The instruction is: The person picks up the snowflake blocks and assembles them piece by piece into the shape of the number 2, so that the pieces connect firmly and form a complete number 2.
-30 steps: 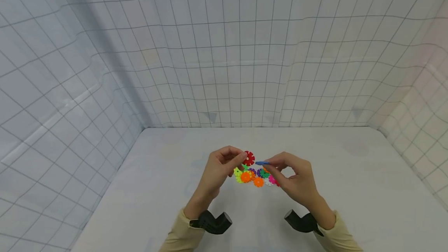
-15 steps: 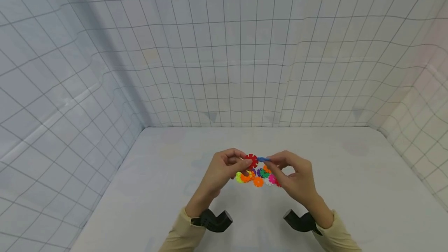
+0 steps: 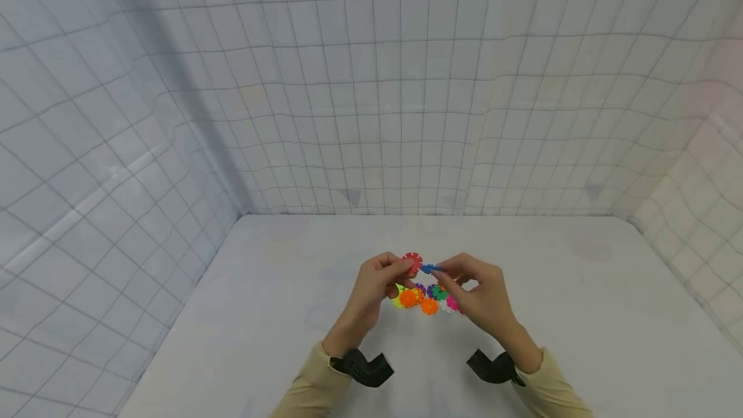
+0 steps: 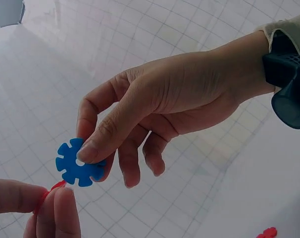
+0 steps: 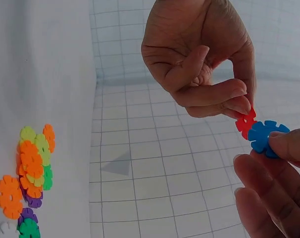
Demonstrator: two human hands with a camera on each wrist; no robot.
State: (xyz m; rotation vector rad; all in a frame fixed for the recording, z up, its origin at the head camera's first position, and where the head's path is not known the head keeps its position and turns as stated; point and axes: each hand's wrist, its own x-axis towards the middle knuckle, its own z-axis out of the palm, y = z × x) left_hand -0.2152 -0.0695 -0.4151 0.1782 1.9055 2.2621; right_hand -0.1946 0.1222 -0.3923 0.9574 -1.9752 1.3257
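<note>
My left hand (image 3: 371, 286) pinches a red notched plastic disc (image 3: 413, 258), a snowflake building piece, between thumb and fingers. Facing it, my right hand (image 3: 484, 292) pinches a blue disc (image 3: 429, 268) of the same kind. Both are held up over the table. In the right wrist view the edge of the blue disc (image 5: 259, 136) meets the red disc (image 5: 244, 126), the two set at an angle. Seen from the left wrist, the blue disc (image 4: 73, 168) shows its round centre hole, while the red disc (image 4: 58, 185) is mostly hidden by my left fingers.
Several loose discs lie on the white table (image 3: 278, 328) below my hands, among them an orange disc (image 3: 429, 306), a green disc (image 3: 439, 292) and a pink disc (image 3: 453, 302). A grid-patterned sheet (image 3: 371, 95) rises behind and at both sides.
A second ago the red and blue discs were apart; my hands have brought them edge to edge. My right hand has since shifted slightly left, and the head view has tilted a little.
</note>
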